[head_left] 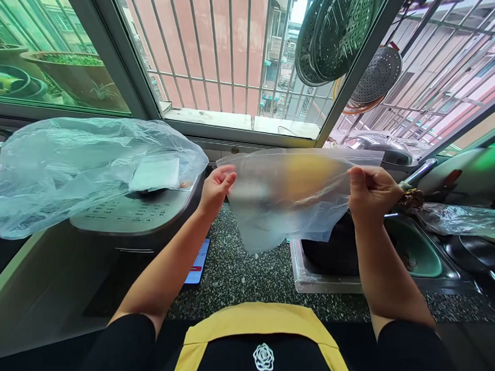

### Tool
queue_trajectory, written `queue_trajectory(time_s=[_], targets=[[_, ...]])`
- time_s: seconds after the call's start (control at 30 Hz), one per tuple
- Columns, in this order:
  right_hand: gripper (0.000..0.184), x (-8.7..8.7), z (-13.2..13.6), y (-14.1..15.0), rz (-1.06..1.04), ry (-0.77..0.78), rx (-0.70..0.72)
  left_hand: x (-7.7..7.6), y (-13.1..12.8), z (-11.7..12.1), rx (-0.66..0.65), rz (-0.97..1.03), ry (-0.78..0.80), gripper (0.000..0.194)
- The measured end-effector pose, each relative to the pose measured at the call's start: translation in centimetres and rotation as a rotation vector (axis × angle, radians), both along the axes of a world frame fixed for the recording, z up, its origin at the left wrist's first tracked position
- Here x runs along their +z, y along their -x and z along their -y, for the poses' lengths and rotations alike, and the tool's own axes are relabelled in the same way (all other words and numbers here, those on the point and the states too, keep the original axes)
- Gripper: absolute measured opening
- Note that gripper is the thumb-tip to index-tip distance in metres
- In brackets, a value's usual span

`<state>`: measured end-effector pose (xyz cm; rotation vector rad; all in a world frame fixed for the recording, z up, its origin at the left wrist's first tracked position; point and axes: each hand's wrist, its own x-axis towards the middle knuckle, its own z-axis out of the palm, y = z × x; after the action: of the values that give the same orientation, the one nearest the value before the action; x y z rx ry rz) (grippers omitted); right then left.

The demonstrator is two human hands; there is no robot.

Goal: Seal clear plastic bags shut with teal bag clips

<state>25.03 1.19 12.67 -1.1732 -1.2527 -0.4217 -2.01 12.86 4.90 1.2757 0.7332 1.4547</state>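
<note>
A clear plastic bag [267,208] is stretched between my two hands above the counter. My left hand [218,187] holds its left edge with thumb and fingers. At its right edge, my right hand [372,193] is closed on the plastic, thumb on the near side. A blurred yellow patch shows through the bag; I cannot tell whether it lies inside or behind. Below the bag, a phone [199,262] with a lit screen lies on the speckled counter [243,284], partly behind my left forearm. A black item [330,249] is partly hidden behind the bag's right side.
A large crumpled plastic bag [67,172] and a white packet [155,173] rest on the appliance lid [123,215] at left. Beneath the black item is a silvery tray [303,278]. A sink [423,250] stands at right. Steamer racks [340,36] hang by the barred window.
</note>
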Motion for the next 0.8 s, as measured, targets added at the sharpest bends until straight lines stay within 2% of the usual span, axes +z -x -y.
queue_trajectory(time_s=[0.1, 0.17, 0.3, 0.4, 0.53, 0.67, 0.8], targets=[[0.025, -0.2, 0.0, -0.2, -0.015, 0.018, 0.007, 0.6, -0.9, -0.9, 0.037, -0.033, -0.014, 0.029], [0.025, -0.3, 0.0, -0.6, -0.044, 0.015, -0.023, 0.8, -1.3, -0.4, 0.056, -0.020, -0.069, 0.029], [0.033, -0.4, -0.2, -0.9, -0.084, -0.034, -0.149, 1.6, -1.7, 2.4, 0.076, -0.006, -0.148, 0.029], [0.034, -0.8, 0.2, 0.2, -0.054, -0.113, -0.238, 2.4, -2.1, 4.8, 0.081, -0.025, -0.181, 0.026], [0.024, -2.5, 1.4, 2.7, 0.081, -0.205, -0.285, 3.4, -2.6, 7.4, 0.014, -0.060, -0.261, 0.025], [0.013, -4.7, 2.0, 5.2, 0.243, -0.203, -0.185, 4.1, -3.4, 8.9, 0.003, -0.072, -0.284, 0.032], [0.010, -5.3, 1.7, 6.9, 0.383, -0.145, 0.000, 4.3, -4.0, 9.1, -0.041, -0.079, -0.270, 0.036]])
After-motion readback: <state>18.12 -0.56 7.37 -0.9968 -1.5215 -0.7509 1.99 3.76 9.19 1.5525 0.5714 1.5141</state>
